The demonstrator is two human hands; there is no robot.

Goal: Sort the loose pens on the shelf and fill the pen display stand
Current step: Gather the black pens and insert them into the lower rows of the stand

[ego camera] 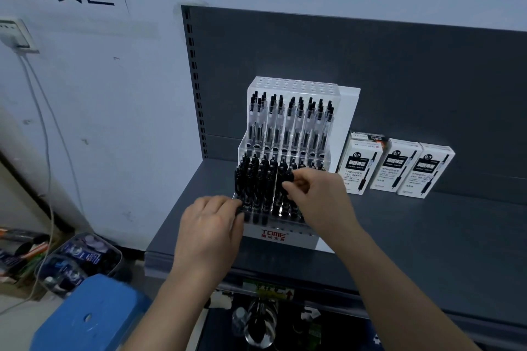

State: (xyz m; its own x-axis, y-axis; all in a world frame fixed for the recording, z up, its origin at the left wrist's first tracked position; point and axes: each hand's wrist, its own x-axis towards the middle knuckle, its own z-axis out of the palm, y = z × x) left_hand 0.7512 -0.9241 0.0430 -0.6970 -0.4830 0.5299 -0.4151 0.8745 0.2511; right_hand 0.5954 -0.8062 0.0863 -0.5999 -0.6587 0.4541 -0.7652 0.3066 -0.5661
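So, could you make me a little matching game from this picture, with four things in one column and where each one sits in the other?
Things:
1. clear pens
2. black pens
3. white boxes
4. blue stool

Places:
A. standing on the shelf, right of the display stand
B. lower front rows of the display stand
C. down at the lower left, below the shelf
D. upper back rows of the display stand

Pairs: 1-D, 2-B, 3-A, 4-C
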